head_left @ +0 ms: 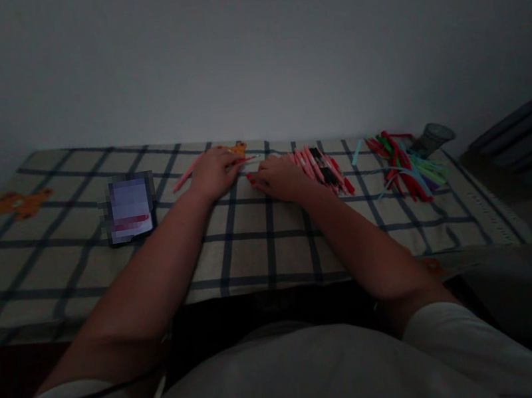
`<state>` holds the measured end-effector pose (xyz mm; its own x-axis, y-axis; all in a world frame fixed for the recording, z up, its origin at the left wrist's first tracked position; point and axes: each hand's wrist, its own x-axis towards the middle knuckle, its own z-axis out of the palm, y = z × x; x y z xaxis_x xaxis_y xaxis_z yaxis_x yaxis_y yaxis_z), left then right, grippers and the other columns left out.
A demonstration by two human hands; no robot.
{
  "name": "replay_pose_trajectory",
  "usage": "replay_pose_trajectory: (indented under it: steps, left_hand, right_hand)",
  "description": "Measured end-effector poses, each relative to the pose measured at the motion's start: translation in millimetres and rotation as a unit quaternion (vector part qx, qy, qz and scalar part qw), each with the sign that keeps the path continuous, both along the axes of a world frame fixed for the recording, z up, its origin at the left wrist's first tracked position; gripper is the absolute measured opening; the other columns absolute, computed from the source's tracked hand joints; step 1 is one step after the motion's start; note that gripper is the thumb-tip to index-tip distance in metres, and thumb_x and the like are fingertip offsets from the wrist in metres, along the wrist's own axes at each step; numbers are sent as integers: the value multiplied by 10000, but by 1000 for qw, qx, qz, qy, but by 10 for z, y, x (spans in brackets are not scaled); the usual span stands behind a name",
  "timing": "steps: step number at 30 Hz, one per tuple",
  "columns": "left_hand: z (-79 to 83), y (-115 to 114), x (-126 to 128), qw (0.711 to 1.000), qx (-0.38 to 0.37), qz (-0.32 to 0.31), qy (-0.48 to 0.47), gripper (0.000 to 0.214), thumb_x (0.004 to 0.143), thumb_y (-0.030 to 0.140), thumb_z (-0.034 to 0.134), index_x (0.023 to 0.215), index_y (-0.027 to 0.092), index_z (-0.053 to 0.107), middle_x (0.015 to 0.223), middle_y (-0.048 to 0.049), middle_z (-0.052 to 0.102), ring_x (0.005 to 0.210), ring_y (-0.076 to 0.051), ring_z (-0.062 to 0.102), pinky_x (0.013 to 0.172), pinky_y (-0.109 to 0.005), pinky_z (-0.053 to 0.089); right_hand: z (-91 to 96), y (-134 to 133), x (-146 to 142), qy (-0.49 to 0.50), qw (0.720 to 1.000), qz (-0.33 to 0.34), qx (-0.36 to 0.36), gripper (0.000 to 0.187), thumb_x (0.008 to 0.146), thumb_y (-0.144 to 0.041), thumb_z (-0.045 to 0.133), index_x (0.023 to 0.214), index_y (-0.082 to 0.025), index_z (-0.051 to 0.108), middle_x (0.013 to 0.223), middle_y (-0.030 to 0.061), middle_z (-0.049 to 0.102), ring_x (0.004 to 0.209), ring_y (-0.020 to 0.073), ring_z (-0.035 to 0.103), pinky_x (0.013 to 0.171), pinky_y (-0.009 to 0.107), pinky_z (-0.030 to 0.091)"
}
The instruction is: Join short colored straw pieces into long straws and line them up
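Observation:
My left hand (215, 173) is closed round a slim red pen (246, 160), whose pale tip points right. Just across from it, my right hand (281, 176) has its fingers pinched on a small red piece (251, 178) that looks like a pen cap. The two hands are close together but apart, low over the checked tablecloth (245, 242). To the right of my right hand lies a row of pink, red and black pens (316, 167), partly hidden by that hand. A pink pen (184, 175) lies beyond my left wrist, partly covered.
A dark-edged device with a lit, blurred screen (130, 210) lies left of my left forearm. At the right are a bundle of coloured strips (405, 170), a lone light blue strip (356, 152) and a tipped clear cup (433, 137). A wall (243, 54) rises behind the table.

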<state>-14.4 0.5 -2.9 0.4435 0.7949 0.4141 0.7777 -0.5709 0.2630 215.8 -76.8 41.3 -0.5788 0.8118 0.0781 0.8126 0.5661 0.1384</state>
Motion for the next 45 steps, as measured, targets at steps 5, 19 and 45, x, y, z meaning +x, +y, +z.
replay_pose_trajectory:
  steps: [5, 19, 45]
  left_hand:
    - [-23, 34, 1, 1000, 4, -9, -16, 377, 1114, 346, 636, 1340, 249, 922, 1381, -133, 877, 1379, -350, 744, 1253, -557, 573]
    - [50, -15, 27, 999, -6, 19, 25, 408, 1128, 331, 606, 1404, 277, 902, 1354, -105, 887, 1352, -346, 762, 1222, -518, 568]
    - [88, -29, 5, 1000, -15, 10, 6, 348, 1129, 360, 657, 1361, 280, 902, 1381, -79, 886, 1350, -346, 742, 1262, -506, 540]
  right_hand:
    - [2, -7, -9, 2, 1000, -14, -2, 373, 1237, -335, 592, 1468, -153, 820, 1437, 182, 843, 1352, 349, 674, 1008, 433, 448]
    - [28, 30, 49, 3, 998, -55, 2, 427, 1130, -156, 607, 1507, -174, 808, 1437, 202, 828, 1322, 342, 698, 993, 421, 460]
    - [156, 149, 360, 85, 984, -141, 70, 405, 1205, -207, 522, 1417, -179, 866, 1412, 205, 841, 1338, 374, 631, 1045, 448, 424]
